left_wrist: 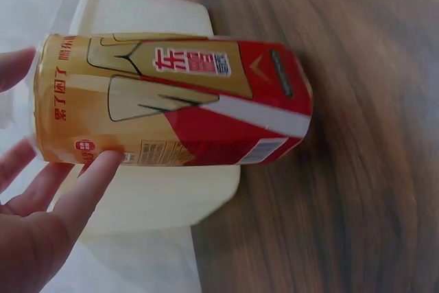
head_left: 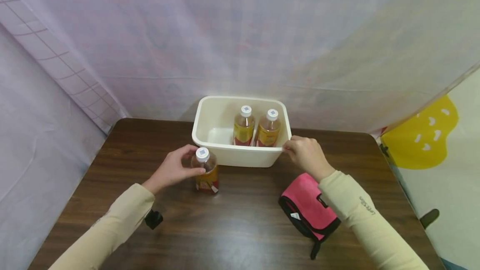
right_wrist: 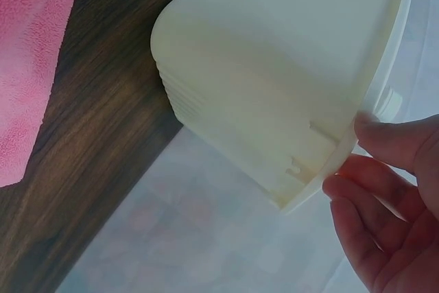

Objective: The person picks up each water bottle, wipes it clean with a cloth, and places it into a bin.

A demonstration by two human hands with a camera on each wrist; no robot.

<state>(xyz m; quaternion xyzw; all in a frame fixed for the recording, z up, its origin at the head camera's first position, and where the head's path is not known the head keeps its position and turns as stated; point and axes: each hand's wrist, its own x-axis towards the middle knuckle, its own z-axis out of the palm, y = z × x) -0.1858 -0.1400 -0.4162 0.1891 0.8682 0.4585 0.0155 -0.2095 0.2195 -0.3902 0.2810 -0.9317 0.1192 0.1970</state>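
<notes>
My left hand holds a drink bottle with a white cap, its fingers and thumb around the upper part. The bottle stands upright at the front left corner of a white plastic bin. In the left wrist view its gold and red label shows large, fingers against the lower-left side. My right hand pinches the bin's rim at the front right corner; the right wrist view shows the thumb on one side and fingertips beneath. Inside the bin, two similar bottles stand upright in the right half.
A pink and black cloth item lies on the brown wooden table, close to the right forearm. Pale curtains hang right behind the bin. A small black object sits beneath the left wrist.
</notes>
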